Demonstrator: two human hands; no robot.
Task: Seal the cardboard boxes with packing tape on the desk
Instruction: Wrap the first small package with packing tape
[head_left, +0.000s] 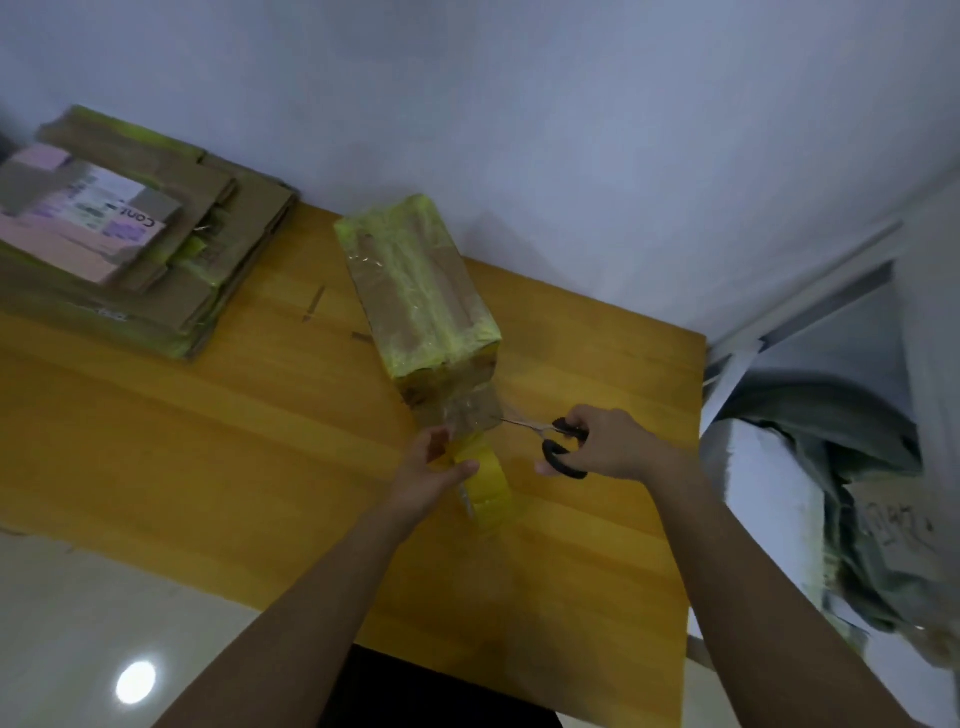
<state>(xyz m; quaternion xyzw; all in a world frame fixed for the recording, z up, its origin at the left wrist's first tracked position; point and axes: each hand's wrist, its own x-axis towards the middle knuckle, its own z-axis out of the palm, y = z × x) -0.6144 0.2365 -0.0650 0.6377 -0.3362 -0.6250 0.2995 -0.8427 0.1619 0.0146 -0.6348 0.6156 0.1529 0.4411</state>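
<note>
The right hand (605, 441) is seen gripping a pair of black-handled scissors (558, 444), fingers through the loops, the blades pointed at a stretch of clear tape (470, 415) drawn taut off the near end of a cardboard box (421, 296). The left hand (431, 467) is clasped round a yellow roll of packing tape (485, 491), held just off the box's near end with the tape running from roll to cardboard.

The box, already banded along its top with yellowish and clear tape, is set near the middle of the desk (208, 441), its far end toward the back edge by the wall and its near end toward the hands. The cutting step appears to be in hand: the strip looks laid and awaits severing from the roll. The next move is judged to call for the blades to be closed across the taut tape close to the cardboard, with tension kept by the roll hand so that the film is not folded on itself; the loose tail would then need pressing down.

Toward the desk's back left corner a stack of flattened cartons (156, 270) is piled, topped by a pink printed package (78, 213). The desk is of warm yellow wood, with small scraps scattered between stack and box. A pale wall (571, 130) is shown behind, a light glossy floor at the left, and crumpled grey cloth (852, 467) beyond the desk's right edge.
</note>
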